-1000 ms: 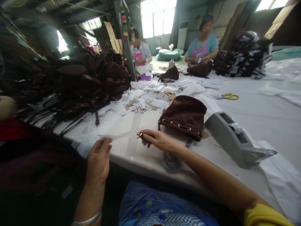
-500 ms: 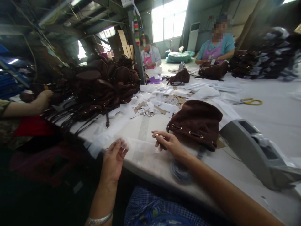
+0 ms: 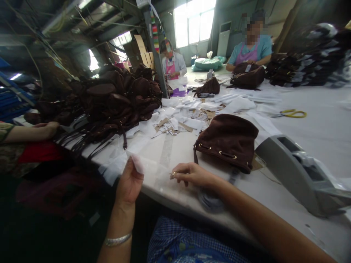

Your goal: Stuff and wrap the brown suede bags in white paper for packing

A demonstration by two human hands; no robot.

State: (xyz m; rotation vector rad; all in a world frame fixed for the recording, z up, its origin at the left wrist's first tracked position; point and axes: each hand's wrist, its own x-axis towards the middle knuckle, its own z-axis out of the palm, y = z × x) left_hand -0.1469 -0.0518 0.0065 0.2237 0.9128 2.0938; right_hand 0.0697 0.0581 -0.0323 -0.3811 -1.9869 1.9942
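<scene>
Supporting surface: white worktop (image 3: pixel 323 138), loaded nearly end to end.
Left heap: dark brown bags (image 3: pixel 109 96) piled up, straps trailing toward near edge; contents not visible.
Right stack: more dark bags (image 3: pixel 298 65) with pale bits among them; insides can't be seen.
Green bundle: soft sack-like green bundle (image 3: pixel 207 64), far end; contents hidden.
Paper litter: white paper scraps (image 3: pixel 175 124) and brown card bits mixed, spread mid-worktop beyond the hands.
Near bag: brown drawstring bag (image 3: pixel 227 133), lying on worktop beyond right forearm, gold eyelets along the side facing the person; inside not visible.
Grey dispenser: grey dispenser (image 3: pixel 290 179), right of near bag, slots on top; can't tell whether a roll sits inside.
Blurred coil: greyish coil (image 3: pixel 211 201) beside right forearm, partly covered by it.
Left hand: left hand (image 3: pixel 131 179) at worktop edge, grip narrow, pinching thin pale sheet.
Right hand: right hand (image 3: pixel 190 174), left of and nearer than near bag, grip closed around small metal piece.
Scissors: yellow-handled scissors (image 3: pixel 293 113), flat, beyond dispenser.
Pale sheet: thin pale sheet (image 3: pixel 138 165), see-through in parts, raised at left fingertips.
Metal piece: small metal piece (image 3: pixel 172 175), gold-toned, at right fingertips; too small to identify.
</scene>
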